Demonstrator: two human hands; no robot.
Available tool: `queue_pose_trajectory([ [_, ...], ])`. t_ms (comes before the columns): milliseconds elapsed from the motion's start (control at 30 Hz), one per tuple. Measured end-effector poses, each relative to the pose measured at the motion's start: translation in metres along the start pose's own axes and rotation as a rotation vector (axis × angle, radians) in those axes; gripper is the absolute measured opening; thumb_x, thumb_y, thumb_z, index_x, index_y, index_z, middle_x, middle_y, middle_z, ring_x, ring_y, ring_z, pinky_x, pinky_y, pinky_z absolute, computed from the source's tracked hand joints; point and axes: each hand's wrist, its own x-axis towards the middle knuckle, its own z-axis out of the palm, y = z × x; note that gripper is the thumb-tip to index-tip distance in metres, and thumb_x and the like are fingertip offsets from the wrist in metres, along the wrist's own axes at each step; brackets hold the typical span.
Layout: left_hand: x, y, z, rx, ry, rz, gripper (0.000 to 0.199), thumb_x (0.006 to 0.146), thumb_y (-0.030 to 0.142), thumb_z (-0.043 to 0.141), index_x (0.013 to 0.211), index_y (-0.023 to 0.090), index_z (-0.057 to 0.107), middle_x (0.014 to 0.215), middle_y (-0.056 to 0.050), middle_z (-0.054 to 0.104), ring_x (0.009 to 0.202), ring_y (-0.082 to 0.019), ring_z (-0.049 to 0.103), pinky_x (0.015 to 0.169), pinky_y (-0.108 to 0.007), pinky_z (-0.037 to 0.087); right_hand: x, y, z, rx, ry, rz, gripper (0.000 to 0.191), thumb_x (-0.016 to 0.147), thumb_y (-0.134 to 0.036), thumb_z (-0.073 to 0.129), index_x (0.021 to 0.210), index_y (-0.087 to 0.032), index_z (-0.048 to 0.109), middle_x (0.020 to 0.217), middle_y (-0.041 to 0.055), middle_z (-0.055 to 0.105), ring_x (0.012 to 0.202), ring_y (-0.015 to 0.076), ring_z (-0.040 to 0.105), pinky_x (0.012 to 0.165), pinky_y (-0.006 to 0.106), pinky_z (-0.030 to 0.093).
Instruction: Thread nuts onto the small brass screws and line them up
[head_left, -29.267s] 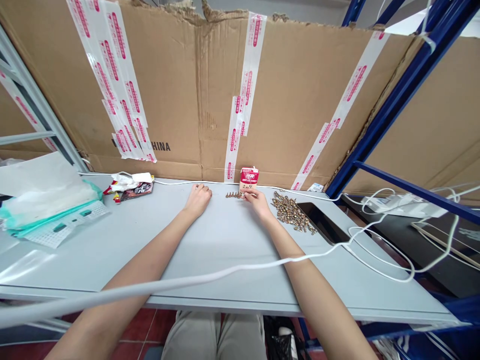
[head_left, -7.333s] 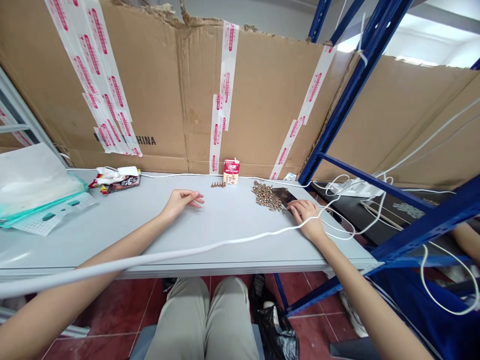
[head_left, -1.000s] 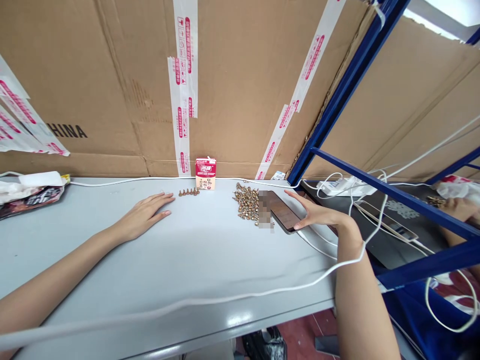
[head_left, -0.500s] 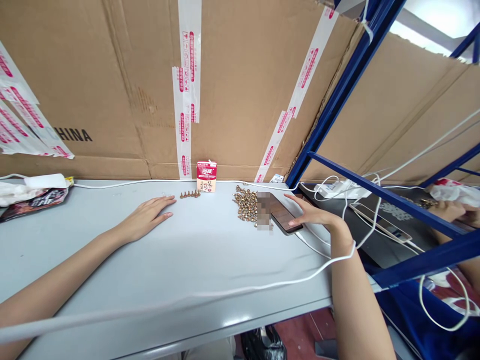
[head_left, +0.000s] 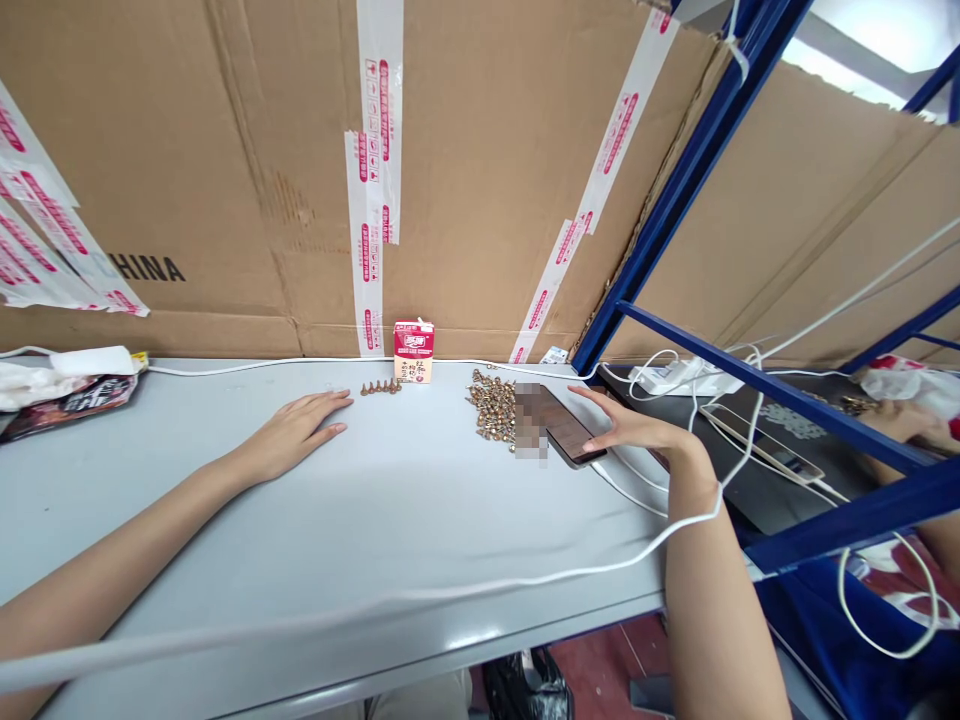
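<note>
My left hand [head_left: 300, 430] lies flat on the grey table [head_left: 375, 530], fingers stretched out and holding nothing. A short row of small brass-coloured screws [head_left: 381, 387] stands just right of its fingertips, beside a red and cream carton [head_left: 413, 352]. Further right is a pile of similar screws [head_left: 493, 408]. A dark phone [head_left: 570, 430] lies against the pile's right side, partly covered by a blurred patch. My right hand [head_left: 626, 425] is spread at the phone's right edge, thumb and fingers apart, with the thumb at the phone's lower right.
A white cable [head_left: 480, 590] crosses low in front of the table and over my right forearm. A blue metal frame [head_left: 675, 180] stands at the right, with a power strip [head_left: 686, 377] behind it. Packets [head_left: 75, 395] lie far left. Another person's hand [head_left: 896, 420] shows far right.
My right hand and forearm have shifted slightly to the right, the thumb sliding toward the phone's edge. The cable on that arm moved with it. My left hand has stayed put.
</note>
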Motion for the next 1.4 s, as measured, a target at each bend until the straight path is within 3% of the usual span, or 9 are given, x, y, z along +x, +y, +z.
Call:
queue_pose_trajectory([
  [133,0.000,0.000,0.000,0.005,0.001,-0.002,0.053,0.088,0.054,0.027,0.132,0.026,0.037,0.140,-0.001,0.034,0.128,-0.019,0.030,0.104,-0.038,0.026,-0.003,0.017,-0.002,0.098,0.098,0.070,0.090,0.065,-0.049,0.063,0.140,-0.026,0.019,0.146,0.0057,0.022,0.133,0.0288,0.021,0.109,0.041,0.020],
  [267,0.000,0.000,0.000,0.006,0.007,0.000,0.053,0.088,0.055,0.027,0.131,0.026,0.037,0.140,0.000,0.035,0.127,-0.020,0.031,0.104,-0.037,0.026,-0.007,0.022,-0.003,0.126,0.080,0.111,0.095,0.061,-0.044,0.067,0.140,-0.024,0.019,0.146,0.0074,0.021,0.133,0.0291,0.020,0.109,0.041,0.021],
  [500,0.000,0.000,0.001,0.010,0.008,0.012,0.052,0.088,0.054,0.028,0.131,0.026,0.038,0.140,-0.001,0.035,0.127,-0.019,0.031,0.104,-0.037,0.026,-0.003,0.030,0.001,0.082,0.081,0.073,0.096,0.058,-0.044,0.070,0.139,-0.026,0.023,0.146,0.0071,0.020,0.133,0.0281,0.020,0.109,0.043,0.017],
  [700,0.000,0.000,0.000,0.008,0.015,0.012,0.051,0.088,0.053,0.028,0.130,0.026,0.039,0.139,-0.002,0.036,0.127,-0.020,0.032,0.103,-0.038,0.027,-0.001,0.031,0.002,0.078,0.116,0.050,0.091,0.057,-0.044,0.072,0.136,-0.027,0.030,0.143,0.0074,0.028,0.130,0.0300,0.026,0.106,0.045,0.024],
  [800,0.000,0.003,-0.001,0.016,0.034,0.004,0.049,0.088,0.051,0.030,0.129,0.026,0.039,0.136,-0.001,0.040,0.124,-0.021,0.036,0.101,-0.038,0.030,0.007,0.023,0.003,0.150,0.312,-0.029,0.075,0.066,-0.044,0.066,0.133,-0.029,0.036,0.137,0.0065,0.039,0.125,0.0275,0.036,0.103,0.042,0.032],
  [933,0.005,0.010,-0.005,0.069,0.217,-0.065,0.039,0.089,0.040,0.031,0.121,0.022,0.045,0.123,-0.005,0.052,0.112,-0.022,0.047,0.093,-0.037,0.037,0.029,0.009,0.011,0.128,0.761,-0.090,0.047,0.074,-0.037,0.057,0.119,-0.022,0.051,0.120,0.0100,0.053,0.106,0.0253,0.052,0.090,0.043,0.042],
  [1067,0.009,0.014,-0.007,0.139,0.383,-0.089,0.031,0.087,0.027,0.032,0.112,0.019,0.049,0.114,-0.008,0.055,0.105,-0.023,0.050,0.088,-0.037,0.039,0.048,-0.017,0.025,0.092,0.933,-0.226,0.025,0.077,-0.029,0.051,0.099,-0.019,0.060,0.104,0.0083,0.058,0.075,0.0173,0.058,0.077,0.038,0.046],
  [1200,0.013,0.016,-0.005,0.172,0.394,-0.088,0.029,0.085,0.021,0.036,0.110,0.018,0.050,0.112,-0.009,0.054,0.102,-0.024,0.050,0.087,-0.038,0.039,0.059,-0.067,0.041,0.064,0.981,-0.353,0.020,0.079,-0.021,0.045,0.090,-0.019,0.062,0.095,0.0064,0.058,0.077,0.0174,0.056,0.076,0.033,0.045],
  [1400,0.032,0.010,-0.001,0.142,0.390,-0.193,0.031,0.083,0.021,0.043,0.113,0.015,0.049,0.111,-0.013,0.052,0.105,-0.027,0.046,0.086,-0.040,0.039,0.070,-0.180,0.079,0.007,0.638,-0.580,0.030,0.078,-0.009,0.039,0.095,-0.021,0.061,0.099,0.0049,0.057,0.087,0.0175,0.055,0.082,0.031,0.040],
])
